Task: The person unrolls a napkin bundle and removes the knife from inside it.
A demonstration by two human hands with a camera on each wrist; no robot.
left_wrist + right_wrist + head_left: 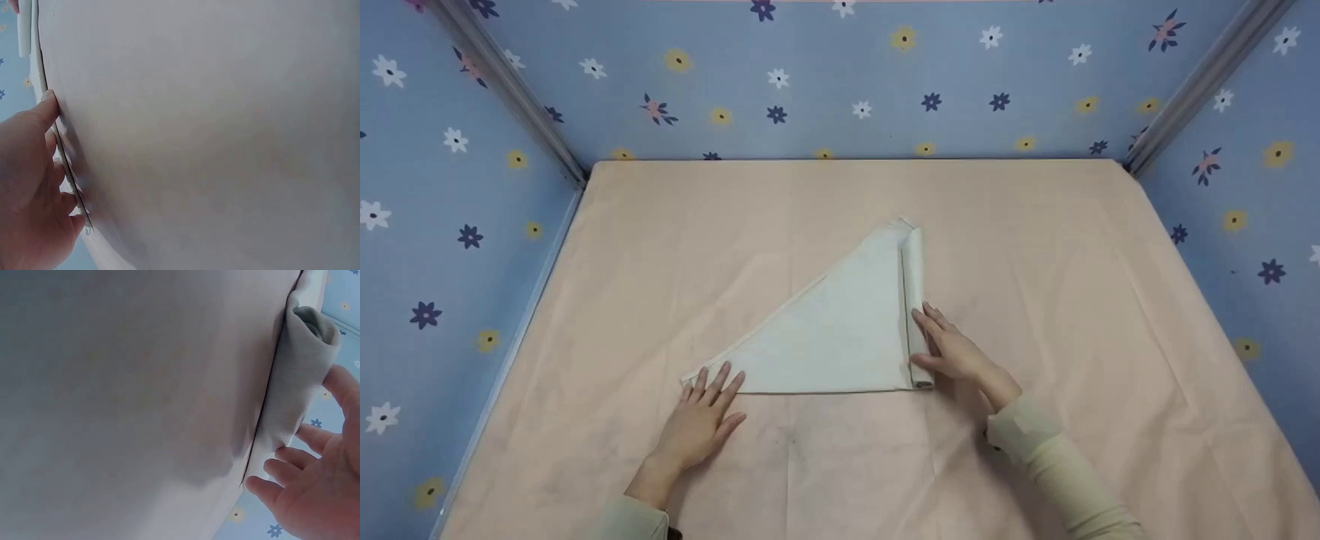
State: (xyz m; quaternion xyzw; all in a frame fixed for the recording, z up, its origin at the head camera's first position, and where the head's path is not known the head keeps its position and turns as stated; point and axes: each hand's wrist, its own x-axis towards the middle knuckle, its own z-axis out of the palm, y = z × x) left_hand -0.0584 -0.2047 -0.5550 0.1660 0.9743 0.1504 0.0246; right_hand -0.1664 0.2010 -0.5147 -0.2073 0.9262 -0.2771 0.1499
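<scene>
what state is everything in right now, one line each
cloth: flat and triangular, right side rolled up
roll: hollow at its near end
left grip: spread, resting on the cloth's left corner
right grip: extended, touching the roll
tablecloth: spread out, creased

Peach tablecloth (1072,270), blue flowered panels (840,45), grey posts (507,82) at far corners
</scene>
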